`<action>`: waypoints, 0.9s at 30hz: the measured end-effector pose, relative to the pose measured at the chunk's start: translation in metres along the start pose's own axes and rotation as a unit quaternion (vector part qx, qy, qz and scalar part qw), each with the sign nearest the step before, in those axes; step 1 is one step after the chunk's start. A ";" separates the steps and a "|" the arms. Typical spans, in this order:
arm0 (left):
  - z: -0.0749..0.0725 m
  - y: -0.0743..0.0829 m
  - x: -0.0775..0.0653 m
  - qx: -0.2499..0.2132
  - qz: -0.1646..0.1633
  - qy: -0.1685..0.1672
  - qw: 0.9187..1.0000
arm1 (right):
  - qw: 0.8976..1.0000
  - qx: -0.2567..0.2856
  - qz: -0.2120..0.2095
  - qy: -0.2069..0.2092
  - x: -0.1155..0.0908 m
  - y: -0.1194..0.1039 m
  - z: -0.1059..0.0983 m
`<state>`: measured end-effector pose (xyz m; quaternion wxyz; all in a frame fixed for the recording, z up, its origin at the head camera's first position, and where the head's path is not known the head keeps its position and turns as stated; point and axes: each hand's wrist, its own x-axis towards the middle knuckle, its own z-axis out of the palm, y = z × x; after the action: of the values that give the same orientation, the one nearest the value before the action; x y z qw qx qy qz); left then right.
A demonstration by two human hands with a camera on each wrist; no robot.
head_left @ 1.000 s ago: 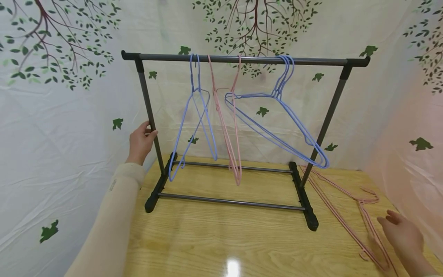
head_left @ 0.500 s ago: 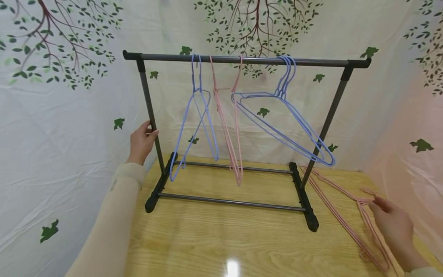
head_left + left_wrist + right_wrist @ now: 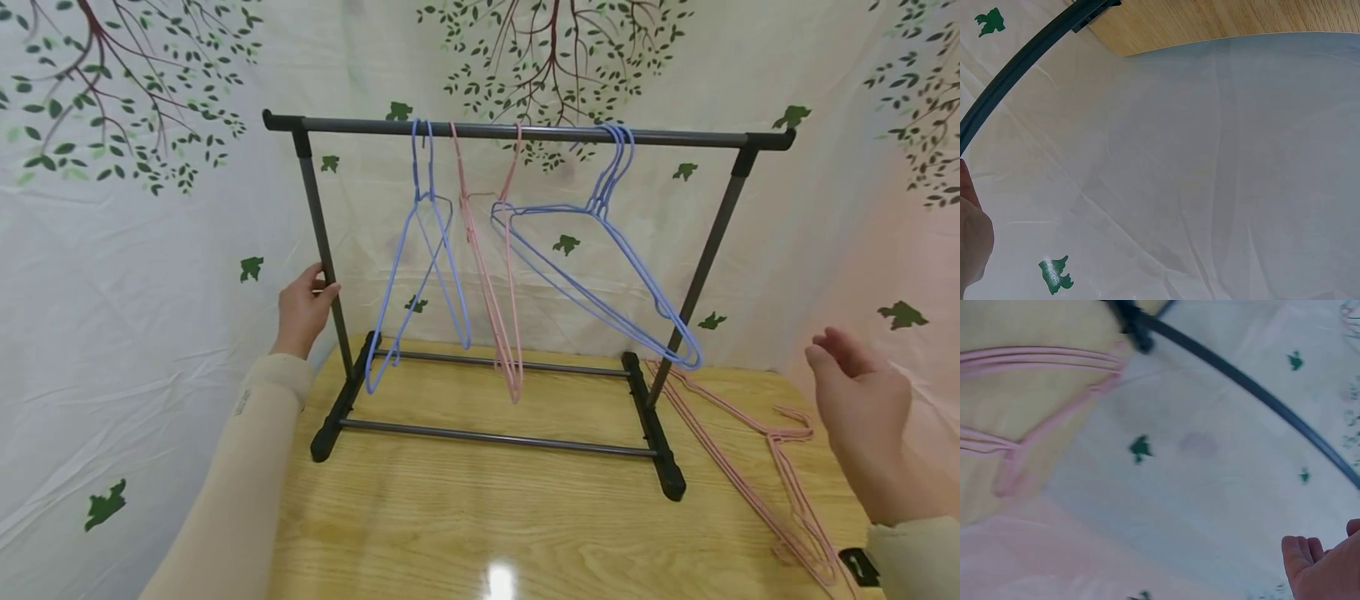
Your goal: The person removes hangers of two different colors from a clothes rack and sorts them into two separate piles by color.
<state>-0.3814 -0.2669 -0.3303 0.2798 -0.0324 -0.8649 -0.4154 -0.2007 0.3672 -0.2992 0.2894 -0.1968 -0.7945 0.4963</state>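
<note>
A dark clothes rack [image 3: 360, 126] stands on the table. My left hand [image 3: 303, 308] grips its left post [image 3: 313, 208], thumb in front and fingers behind. Only a bit of that hand [image 3: 974, 240] enters the left wrist view, beside the post. My right hand [image 3: 862, 408] is raised at the right, fingers loosely bent and holding nothing. In the right wrist view that hand [image 3: 1325, 569] shows at the lower corner. Below and left of it, several pink hangers [image 3: 776, 442] lie on the table. Blue hangers [image 3: 395, 275], pink hangers [image 3: 487, 300] and more blue hangers [image 3: 633, 250] hang from the bar.
The rack's right post [image 3: 701, 267] rises behind the right group of blue hangers. A small black object [image 3: 858, 567] lies beside my right sleeve [image 3: 915, 554]. Pale cloth with printed leaves [image 3: 566, 243] surrounds the wooden table [image 3: 450, 508].
My right hand has moved left over the hooks of the pink hangers lying on the table, then up, away from them. The right blue hangers swung right and back. My left hand stays on the post.
</note>
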 end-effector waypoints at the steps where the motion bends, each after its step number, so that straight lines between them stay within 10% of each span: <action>1: 0.000 -0.001 0.000 0.000 0.000 0.000 1.000 | 1.000 0.005 -0.005 0.014 -0.001 -0.011 0.003; 9: -0.001 0.002 0.000 0.002 0.005 -0.002 1.000 | 0.990 0.107 -0.090 -0.023 -0.017 -0.085 0.019; 18: -0.003 0.002 0.000 0.002 -0.007 -0.008 1.000 | 0.968 0.059 -0.210 -0.120 -0.067 -0.147 0.070; 27: -0.002 0.001 0.000 -0.007 -0.014 -0.011 1.000 | 0.938 0.086 -0.233 -0.244 -0.106 -0.168 0.141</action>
<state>-0.3807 -0.2674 -0.3283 0.2640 -0.0273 -0.8653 -0.4253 -0.2168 0.1365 -0.2239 0.2100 0.1461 -0.8188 0.5139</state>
